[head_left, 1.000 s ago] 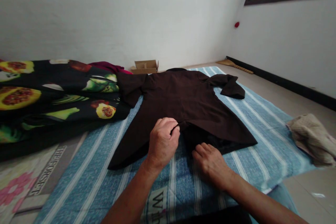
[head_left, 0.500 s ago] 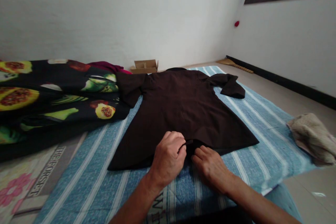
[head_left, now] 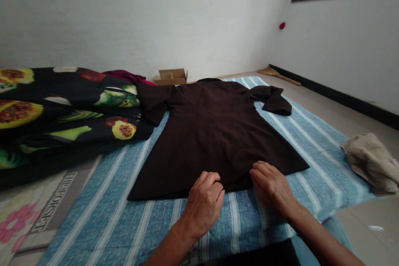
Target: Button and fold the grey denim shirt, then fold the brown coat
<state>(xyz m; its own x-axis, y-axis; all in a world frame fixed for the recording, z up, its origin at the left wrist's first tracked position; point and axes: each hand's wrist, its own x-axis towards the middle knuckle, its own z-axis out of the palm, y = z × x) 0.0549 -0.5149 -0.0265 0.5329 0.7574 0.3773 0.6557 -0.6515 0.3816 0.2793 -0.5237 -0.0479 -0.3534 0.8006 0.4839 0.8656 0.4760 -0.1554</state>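
Observation:
A dark brown coat with a flared hem lies spread out, its collar at the far end and its sleeves out to the sides. My left hand is at the near hem, left of the middle, with its fingers curled closed over the edge. Farther right along the same hem is my right hand, its fingers bent together on the cloth. The fingertips of both hands are partly hidden. Between the hands the hem lies low, with slight ripples above it.
Beneath the coat is a blue and white striped sheet. A black fruit-print cloth is piled at the left, with a maroon cloth behind. A cardboard box stands by the wall. At the right edge lies a crumpled beige cloth.
My hands have moved apart along the hem, the right one outward to the right. The raised, gaping middle of the hem has come down flatter.

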